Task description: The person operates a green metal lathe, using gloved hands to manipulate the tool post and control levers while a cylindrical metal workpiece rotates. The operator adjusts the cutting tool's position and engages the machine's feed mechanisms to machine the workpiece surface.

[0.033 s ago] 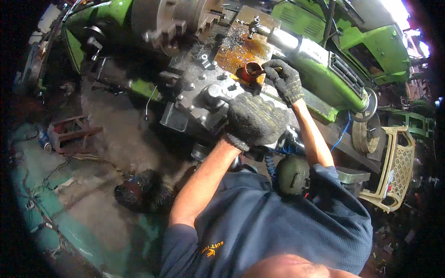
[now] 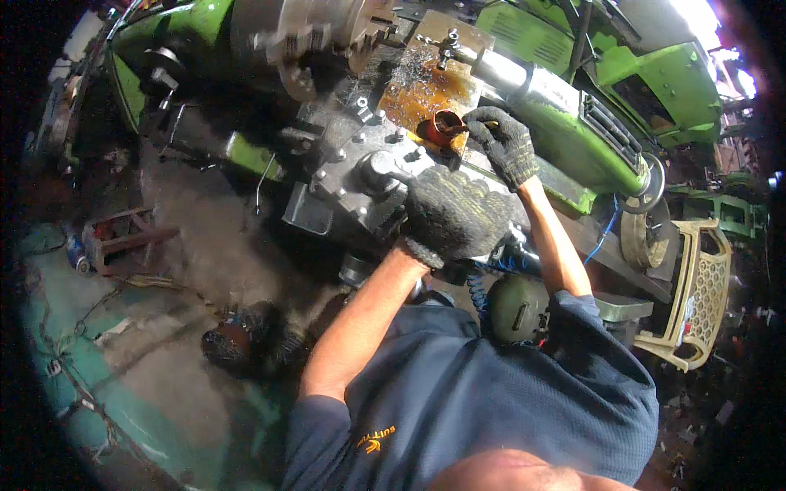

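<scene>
Both my hands wear dark knitted gloves. My right hand (image 2: 505,146) is closed, its fingertips pinching a thin handle (image 2: 464,128) whose other end dips into a small red cup (image 2: 435,129). Dark contents show inside the cup, which stands on the oily, brown-stained plate (image 2: 446,85) of a lathe. My left hand (image 2: 455,211) is curled over the near side of the tool post (image 2: 380,169), back of the glove up. A short lever from the post's round hub runs toward it; the fingers are hidden underneath, so what they grip is unclear.
The large lathe chuck (image 2: 303,49) is at the upper left, blurred at its jaws. A drill bit (image 2: 427,41) points toward it from the green tailstock (image 2: 565,123). Metal shavings (image 2: 413,72) lie between. A beige plastic chair (image 2: 696,295) and a welding mask (image 2: 518,309) are at the right.
</scene>
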The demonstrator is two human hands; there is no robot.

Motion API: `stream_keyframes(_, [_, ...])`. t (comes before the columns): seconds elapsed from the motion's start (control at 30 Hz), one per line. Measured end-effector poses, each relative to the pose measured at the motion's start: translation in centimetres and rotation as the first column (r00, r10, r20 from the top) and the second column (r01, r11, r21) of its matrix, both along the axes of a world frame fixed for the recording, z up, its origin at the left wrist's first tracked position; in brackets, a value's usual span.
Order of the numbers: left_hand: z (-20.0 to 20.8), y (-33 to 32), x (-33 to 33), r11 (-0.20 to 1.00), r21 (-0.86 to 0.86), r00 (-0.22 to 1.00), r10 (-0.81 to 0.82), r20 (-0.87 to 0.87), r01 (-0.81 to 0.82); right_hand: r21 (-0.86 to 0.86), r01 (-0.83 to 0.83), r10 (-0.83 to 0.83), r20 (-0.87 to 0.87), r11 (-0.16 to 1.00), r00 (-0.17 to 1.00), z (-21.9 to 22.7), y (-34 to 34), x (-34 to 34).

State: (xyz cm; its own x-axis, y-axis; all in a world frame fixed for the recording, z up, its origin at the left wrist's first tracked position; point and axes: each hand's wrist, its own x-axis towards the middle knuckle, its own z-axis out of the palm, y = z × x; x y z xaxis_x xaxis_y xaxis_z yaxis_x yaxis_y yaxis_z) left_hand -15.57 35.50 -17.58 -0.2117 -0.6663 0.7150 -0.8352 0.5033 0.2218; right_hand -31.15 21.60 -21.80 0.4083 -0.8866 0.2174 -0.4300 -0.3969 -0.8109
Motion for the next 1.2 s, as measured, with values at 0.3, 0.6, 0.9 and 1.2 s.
stream_keyframes(0.3, [-0.2,-0.2,0.2,0.987,-0.039,0.979,-0.162,-0.123,0.158,0.004,0.052,-0.052,-0.062,0.999,0.997,2.9,2.2,0.8])
stream_keyframes(0.6, [-0.2,-0.5,0.5,0.978,-0.068,0.961,-0.207,-0.186,0.197,0.218,0.308,-0.347,0.173,0.926,0.922,0.9,2.5,0.4])
stream_keyframes(0.9, [-1.6,-0.5,0.6,0.981,0.0,0.979,-0.192,-0.07,0.192,-0.439,0.267,-0.43,-0.329,0.858,0.841,-0.1,-3.6,4.5])
stream_keyframes(1.2, [0.3,-0.3,0.7,0.953,0.055,0.95,-0.292,-0.11,0.299,0.204,0.53,-0.557,0.473,0.823,0.683,-1.4,-11.2,7.6])
